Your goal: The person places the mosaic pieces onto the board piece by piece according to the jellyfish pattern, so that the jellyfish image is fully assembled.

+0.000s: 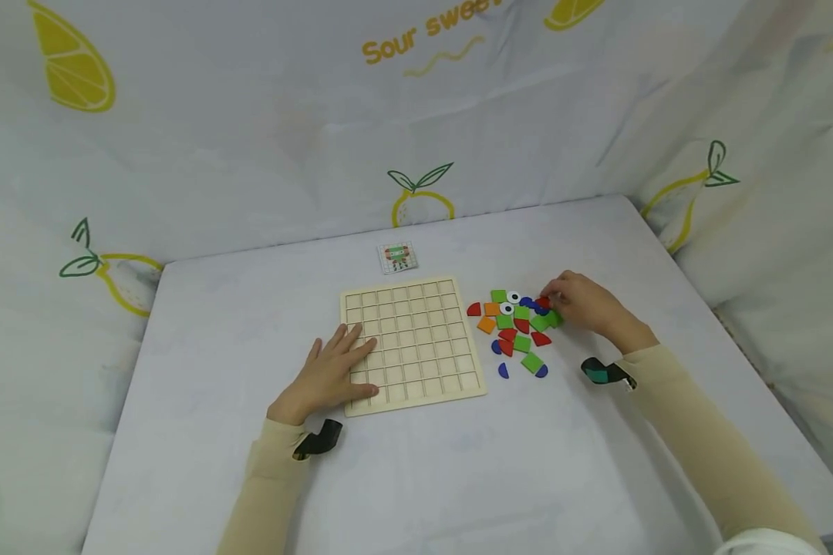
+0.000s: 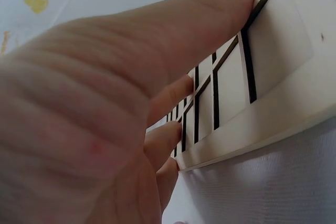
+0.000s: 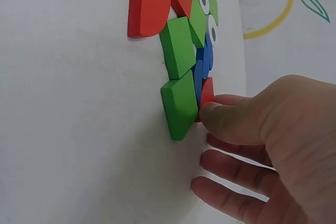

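My left hand [image 1: 328, 375] lies with spread fingers on the near left part of a pale wooden grid board [image 1: 423, 345]. In the left wrist view, the thumb [image 2: 210, 17] rests across the board's grooves. At the far right edge of a loose cluster of coloured pieces, my right hand [image 1: 586, 303] pinches a red piece [image 3: 208, 89] between thumb and index finger. That piece's full shape is partly hidden by the fingers. Beside it lie green square pieces [image 3: 179, 106] and blue rounded pieces [image 1: 526, 301].
The cluster also has orange squares [image 1: 486, 324], red quarter-circles [image 1: 541, 338] and white eye discs [image 1: 506, 308]. Behind the board lies a small pattern card [image 1: 397, 257]. A lemon-print cloth [image 1: 264, 154] hangs along the back of the white table [image 1: 229, 339].
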A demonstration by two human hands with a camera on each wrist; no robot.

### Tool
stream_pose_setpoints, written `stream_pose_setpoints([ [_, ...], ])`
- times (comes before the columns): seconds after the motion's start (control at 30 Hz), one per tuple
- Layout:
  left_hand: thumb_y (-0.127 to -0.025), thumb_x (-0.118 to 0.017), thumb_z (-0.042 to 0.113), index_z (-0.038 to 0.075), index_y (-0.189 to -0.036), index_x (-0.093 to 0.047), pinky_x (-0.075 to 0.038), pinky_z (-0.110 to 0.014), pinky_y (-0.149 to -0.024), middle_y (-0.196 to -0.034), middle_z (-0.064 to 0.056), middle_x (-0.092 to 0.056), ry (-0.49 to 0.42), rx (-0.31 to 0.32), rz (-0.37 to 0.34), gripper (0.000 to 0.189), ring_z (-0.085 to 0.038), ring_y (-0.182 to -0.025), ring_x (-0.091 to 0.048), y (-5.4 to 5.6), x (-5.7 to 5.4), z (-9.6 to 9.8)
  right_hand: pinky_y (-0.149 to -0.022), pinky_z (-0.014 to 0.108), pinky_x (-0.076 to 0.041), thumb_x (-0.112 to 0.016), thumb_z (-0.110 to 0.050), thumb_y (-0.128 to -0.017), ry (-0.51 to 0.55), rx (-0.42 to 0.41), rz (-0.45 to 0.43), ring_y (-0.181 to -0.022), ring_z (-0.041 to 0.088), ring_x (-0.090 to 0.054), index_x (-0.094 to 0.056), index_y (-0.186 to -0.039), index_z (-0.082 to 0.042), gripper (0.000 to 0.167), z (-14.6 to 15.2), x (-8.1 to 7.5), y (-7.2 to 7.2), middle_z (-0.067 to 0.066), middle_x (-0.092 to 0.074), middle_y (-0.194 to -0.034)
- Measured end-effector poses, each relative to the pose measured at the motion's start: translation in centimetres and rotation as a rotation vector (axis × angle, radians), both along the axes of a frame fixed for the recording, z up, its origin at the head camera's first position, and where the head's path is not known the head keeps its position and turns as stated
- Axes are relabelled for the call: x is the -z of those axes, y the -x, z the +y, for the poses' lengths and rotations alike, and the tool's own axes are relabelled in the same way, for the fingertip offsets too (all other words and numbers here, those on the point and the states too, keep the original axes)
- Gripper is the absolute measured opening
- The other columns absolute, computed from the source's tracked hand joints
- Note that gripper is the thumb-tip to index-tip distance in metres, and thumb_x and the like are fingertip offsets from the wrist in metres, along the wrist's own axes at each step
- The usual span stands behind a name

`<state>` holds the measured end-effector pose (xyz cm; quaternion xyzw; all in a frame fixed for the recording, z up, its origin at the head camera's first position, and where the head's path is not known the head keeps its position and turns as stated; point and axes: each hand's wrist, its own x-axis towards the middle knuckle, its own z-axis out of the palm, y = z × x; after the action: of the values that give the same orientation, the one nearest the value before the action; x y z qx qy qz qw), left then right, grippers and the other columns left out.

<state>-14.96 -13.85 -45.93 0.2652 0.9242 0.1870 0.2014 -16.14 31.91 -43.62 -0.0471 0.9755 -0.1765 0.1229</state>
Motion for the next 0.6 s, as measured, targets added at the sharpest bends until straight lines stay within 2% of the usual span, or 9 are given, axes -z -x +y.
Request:
stream_pose_setpoints([
  [0.1, -0.088, -0.075, 0.048, 0.017, -0.159, -0.035, -0.004, -0.072, -0.122, -0.172, -0.013, -0.011, 0.001, -0.005, -0.007, 0.086, -0.038, -0.159, -0.003, -0.1, -0.1, -0.1, -0.097, 0.056, -0.054, -0.058, -0.005, -0.099, 0.04, 0.007, -0.023, -0.105, 0.036, -0.06, -0.066, -0.118, 0.003, 0.023, 0.1, 0.0, 0.3, 0.022, -0.063, -0.114],
  [0.17, -0.088, -0.074, 0.048, 0.018, -0.159, -0.035, -0.003, -0.071, -0.122, -0.172, -0.012, -0.01, 0.0, -0.005, -0.014, 0.086, -0.037, -0.16, -0.002, -0.1, 0.0, 0.0, -0.097, 0.055, -0.054, -0.058, -0.007, -0.099, 0.082, 0.042, -0.051, -0.106, 0.036, -0.059, -0.064, -0.117, 0.001, 0.021, 0.4, -0.1, 0.4, 0.02, -0.064, -0.114],
  [0.3, -0.088, -0.075, 0.046, 0.017, -0.159, -0.036, -0.002, -0.072, -0.122, -0.172, -0.013, -0.01, -0.01, -0.013, -0.023, 0.086, -0.038, -0.159, -0.001, -0.1, 0.0, 0.0, -0.1, 0.057, -0.053, -0.058, -0.01, -0.101, 0.227, 0.096, -0.076, -0.112, 0.04, -0.059, -0.057, -0.12, 0.0, 0.022, 1.3, -0.4, 0.5, 0.024, -0.064, -0.118],
  [0.4, -0.088, -0.075, 0.046, 0.017, -0.159, -0.036, -0.002, -0.072, -0.121, -0.172, -0.013, -0.01, -0.01, -0.013, -0.025, 0.086, -0.038, -0.159, -0.001, -0.1, 0.0, 0.0, -0.098, 0.051, -0.055, -0.053, -0.007, -0.103, 0.31, 0.069, -0.07, -0.11, 0.04, -0.06, -0.052, -0.139, -0.003, 0.036, 1.6, -0.7, 0.7, 0.026, -0.061, -0.123],
  [0.47, -0.089, -0.074, 0.047, 0.017, -0.159, -0.035, -0.001, -0.072, -0.122, -0.172, -0.012, -0.009, -0.008, -0.012, -0.026, 0.086, -0.037, -0.16, 0.0, -0.1, 0.1, -0.1, -0.092, 0.042, -0.056, -0.049, -0.006, -0.104, 0.342, 0.038, -0.076, -0.106, 0.036, -0.059, -0.049, -0.146, -0.005, 0.043, 1.5, -0.9, 0.9, 0.025, -0.06, -0.123],
  [0.53, -0.089, -0.074, 0.047, 0.017, -0.159, -0.035, -0.002, -0.072, -0.122, -0.172, -0.013, -0.01, -0.012, -0.009, -0.021, 0.086, -0.037, -0.16, 0.0, -0.1, 0.2, -0.1, -0.088, 0.036, -0.055, -0.047, -0.005, -0.104, 0.357, 0.023, -0.083, -0.104, 0.032, -0.058, -0.05, -0.147, -0.005, 0.043, 1.0, -1.1, 1.2, 0.023, -0.06, -0.123],
  [0.6, -0.089, -0.074, 0.047, 0.017, -0.159, -0.035, -0.003, -0.072, -0.121, -0.172, -0.013, -0.01, -0.019, -0.007, -0.016, 0.085, -0.037, -0.16, -0.001, -0.1, 0.2, -0.2, -0.09, 0.035, -0.055, -0.046, -0.007, -0.104, 0.375, 0.03, -0.091, -0.103, 0.031, -0.059, -0.054, -0.14, -0.002, 0.036, 0.5, -1.3, 1.6, 0.023, -0.06, -0.122],
])
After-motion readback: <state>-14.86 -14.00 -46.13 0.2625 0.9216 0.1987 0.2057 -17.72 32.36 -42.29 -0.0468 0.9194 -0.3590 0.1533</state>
